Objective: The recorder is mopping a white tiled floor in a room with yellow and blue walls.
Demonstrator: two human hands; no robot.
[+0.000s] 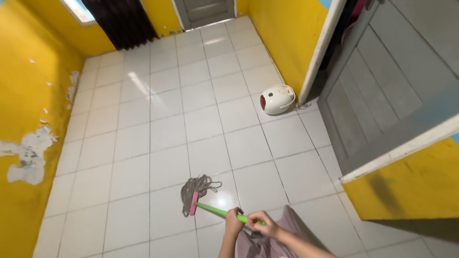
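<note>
The green mop handle (217, 211) vanishes under the left hand (234, 220) and the right hand (264, 225), so its upper end cannot be seen. Both forearms run off the bottom edge. The grey door (382, 86) is cut by the top and right edges. The window (79, 9) and far doorway (205, 10) are clipped at the top, and the rice cooker's (277, 99) panel is too small to read

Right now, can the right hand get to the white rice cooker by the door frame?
Probably not. The right hand grips the green mop handle close to the body, and the rice cooker sits several bare floor tiles away. Nothing blocks the path, but it looks out of arm's reach.
</note>
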